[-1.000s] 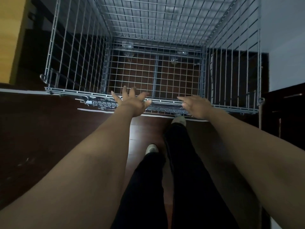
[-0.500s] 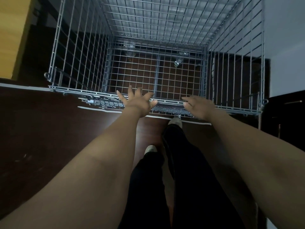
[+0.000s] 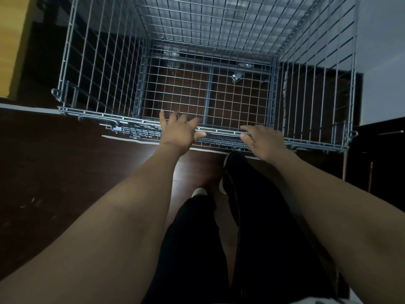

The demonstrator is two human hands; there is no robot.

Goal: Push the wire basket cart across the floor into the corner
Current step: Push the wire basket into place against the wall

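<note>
The grey wire basket cart (image 3: pixel 103 71) stands in front of me on the dark wood floor, seen from above, with nothing inside it. Its near top rail (image 3: pixel 219 131) runs across the middle of the view. My left hand (image 3: pixel 178 131) rests flat on that rail with its fingers spread. My right hand (image 3: pixel 262 139) lies on the same rail a little to the right, fingers loosely curved over it. Caster wheels (image 3: pixel 237 76) show through the mesh bottom at the far side.
A yellow panel (image 3: pixel 16 44) stands at the far left and a pale wall (image 3: pixel 381 51) at the far right. Dark furniture (image 3: pixel 381 150) sits close to the cart's right corner. White floor tape (image 3: pixel 131 138) runs under the near rail. My legs and shoes (image 3: pixel 198 191) are below.
The cart and both hands sit slightly lower in the view than a second ago. My front foot has stepped up under the near rail. The hands keep their places on the rail.
</note>
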